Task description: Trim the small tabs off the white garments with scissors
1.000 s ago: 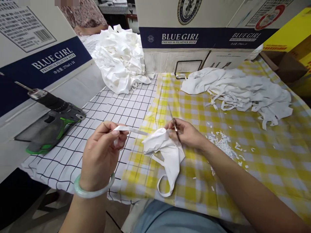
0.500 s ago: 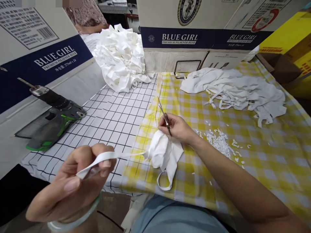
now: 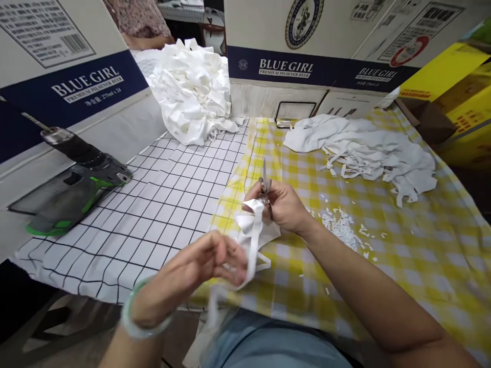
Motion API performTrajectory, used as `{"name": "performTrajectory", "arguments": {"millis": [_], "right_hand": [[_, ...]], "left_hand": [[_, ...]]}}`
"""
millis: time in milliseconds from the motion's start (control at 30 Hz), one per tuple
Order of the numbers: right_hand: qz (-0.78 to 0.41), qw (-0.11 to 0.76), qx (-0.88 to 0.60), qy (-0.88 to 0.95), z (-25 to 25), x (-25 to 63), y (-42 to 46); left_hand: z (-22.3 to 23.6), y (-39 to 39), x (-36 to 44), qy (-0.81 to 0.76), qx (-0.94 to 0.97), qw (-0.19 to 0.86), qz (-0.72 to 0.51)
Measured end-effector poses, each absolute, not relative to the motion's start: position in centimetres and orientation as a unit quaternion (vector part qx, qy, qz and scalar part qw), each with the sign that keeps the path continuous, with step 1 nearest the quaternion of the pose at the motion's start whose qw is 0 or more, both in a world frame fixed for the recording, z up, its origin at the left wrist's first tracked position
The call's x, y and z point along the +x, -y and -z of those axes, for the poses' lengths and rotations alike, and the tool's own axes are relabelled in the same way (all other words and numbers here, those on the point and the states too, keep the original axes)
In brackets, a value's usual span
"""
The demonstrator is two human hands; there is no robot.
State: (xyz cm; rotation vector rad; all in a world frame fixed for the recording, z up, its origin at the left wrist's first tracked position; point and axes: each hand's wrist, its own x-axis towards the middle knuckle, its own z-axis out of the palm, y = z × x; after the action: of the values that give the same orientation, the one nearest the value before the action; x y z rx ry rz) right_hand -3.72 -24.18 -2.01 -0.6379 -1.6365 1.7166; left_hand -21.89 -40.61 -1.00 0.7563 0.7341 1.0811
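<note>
My right hand (image 3: 286,207) is closed round a small pair of metal scissors (image 3: 265,186), blades pointing away from me. Its thumb and fingertips also pinch the top of a white fabric piece (image 3: 245,222), which hangs over the yellow checked cloth. From that pinch a narrow white strap (image 3: 253,245) runs down past the fingertips of my left hand (image 3: 215,260), its loose end blurred near the table edge. My left hand, wearing a pale green bangle, is half curled and smeared by motion; whether it grips the strap I cannot tell.
White fabric pieces are heaped at the back left (image 3: 192,92), and a flatter pile with straps (image 3: 368,145) lies back right. Small white clippings (image 3: 341,227) are scattered right of my forearm. A cordless drill (image 3: 80,168) stands left. Beer cartons (image 3: 284,66) border the back. Another person's arm shows behind.
My left hand has moved right, from the near left to beside the fabric piece, and the stretched strap has gone slack. The scissors now point more straight away from me.
</note>
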Motion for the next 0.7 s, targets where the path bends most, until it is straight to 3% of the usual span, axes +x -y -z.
{"name": "performTrajectory", "arguments": {"millis": [167,267,500,700], "right_hand": [[-0.558,0.34,-0.27,0.708,-0.1,-3.2,24.2],[-0.501,0.337,-0.3,0.739,-0.1,-2.9,24.2],[-0.533,0.328,-0.322,0.71,0.9,-2.2,23.8],[-0.582,0.275,-0.29,0.708,1.2,-1.0,22.6]], "left_hand": [[0.3,35.9,-15.6,-0.468,0.354,0.582,-0.563],[0.1,35.1,-14.1,-0.491,0.374,0.55,-0.563],[0.3,35.1,-13.6,-0.411,0.201,0.684,-0.568],[0.1,35.9,-15.8,-0.429,0.263,0.703,-0.502]]}}
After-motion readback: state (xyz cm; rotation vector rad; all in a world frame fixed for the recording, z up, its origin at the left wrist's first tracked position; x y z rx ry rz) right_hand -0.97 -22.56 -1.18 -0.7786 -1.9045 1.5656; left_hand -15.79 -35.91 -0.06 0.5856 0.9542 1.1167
